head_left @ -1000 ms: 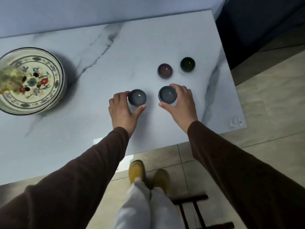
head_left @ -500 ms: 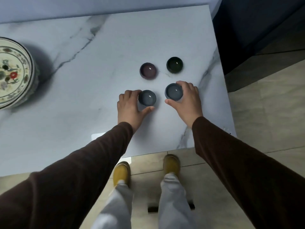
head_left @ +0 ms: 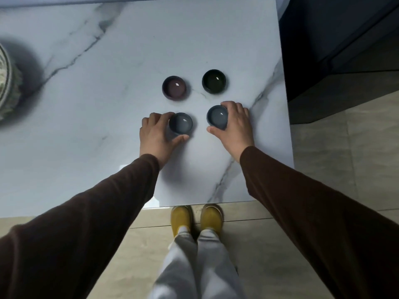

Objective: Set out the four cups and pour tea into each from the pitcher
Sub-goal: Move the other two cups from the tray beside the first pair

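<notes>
Four small cups sit on a white marble table point(head_left: 108, 83) in a little square. The two far ones are a purple cup point(head_left: 174, 87) and a green cup point(head_left: 214, 81), and nobody touches them. The left hand point(head_left: 155, 136) is wrapped around the near left grey cup point(head_left: 180, 123), with the fingers behind it and the thumb in front. The right hand point(head_left: 235, 126) holds the near right grey cup point(head_left: 217, 116) the same way, thumb at the front and fingers around the far side. Both grey cups stand on the table. A patterned bowl point(head_left: 6, 83) peeks in at the far left edge, well apart from the cups. Yellow slippers point(head_left: 181, 217) stand on the tiled floor just under the table's edge. No pitcher can be seen.
</notes>
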`<state>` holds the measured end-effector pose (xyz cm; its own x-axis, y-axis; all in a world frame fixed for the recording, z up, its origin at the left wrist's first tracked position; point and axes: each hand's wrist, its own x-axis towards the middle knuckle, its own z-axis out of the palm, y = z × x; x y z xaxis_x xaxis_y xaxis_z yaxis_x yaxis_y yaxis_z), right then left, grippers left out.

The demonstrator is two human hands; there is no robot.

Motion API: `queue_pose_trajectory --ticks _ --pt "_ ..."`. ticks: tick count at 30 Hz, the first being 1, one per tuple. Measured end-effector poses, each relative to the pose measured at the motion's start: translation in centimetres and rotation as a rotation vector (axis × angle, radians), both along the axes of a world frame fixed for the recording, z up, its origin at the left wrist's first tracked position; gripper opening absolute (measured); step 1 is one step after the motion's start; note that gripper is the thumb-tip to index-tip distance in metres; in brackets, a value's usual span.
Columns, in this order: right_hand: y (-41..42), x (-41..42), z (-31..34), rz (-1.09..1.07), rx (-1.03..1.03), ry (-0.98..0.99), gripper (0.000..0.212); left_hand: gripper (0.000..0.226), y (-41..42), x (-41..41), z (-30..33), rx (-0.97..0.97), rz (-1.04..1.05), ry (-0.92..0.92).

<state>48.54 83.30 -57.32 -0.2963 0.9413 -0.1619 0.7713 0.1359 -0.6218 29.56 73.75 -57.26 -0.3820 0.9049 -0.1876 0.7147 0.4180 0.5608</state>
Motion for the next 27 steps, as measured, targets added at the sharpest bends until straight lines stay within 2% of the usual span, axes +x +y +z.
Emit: queue_pose_trajectory --ticks 6,11,16,21,27 --pt "0.0 -0.3 0.1 -0.004 -0.013 -0.018 0.071 0.065 0.0 -0.3 0.3 -0.006 -0.04 0.047" --pt "-0.6 -0.1 1.7 0.029 0.042 -0.125 0.081 0.081 -0.5 -0.3 1.3 -0.05 -0.052 0.053" --pt "-2.7 -1.5 5.6 0.142 0.182 -0.144 0.057 0.067 -2.8 -2.0 3.9 -0.02 -0.022 0.073" --pt "-6.2 -6.0 8.7 0.253 0.17 -0.129 0.045 0.052 -6.9 -6.2 6.7 -0.007 -0.014 0.094" --pt "-11.6 -15.1 10.8 0.3 0.133 -0.112 0.035 0.049 -13.6 -14.6 9.3 0.006 0.027 0.101"
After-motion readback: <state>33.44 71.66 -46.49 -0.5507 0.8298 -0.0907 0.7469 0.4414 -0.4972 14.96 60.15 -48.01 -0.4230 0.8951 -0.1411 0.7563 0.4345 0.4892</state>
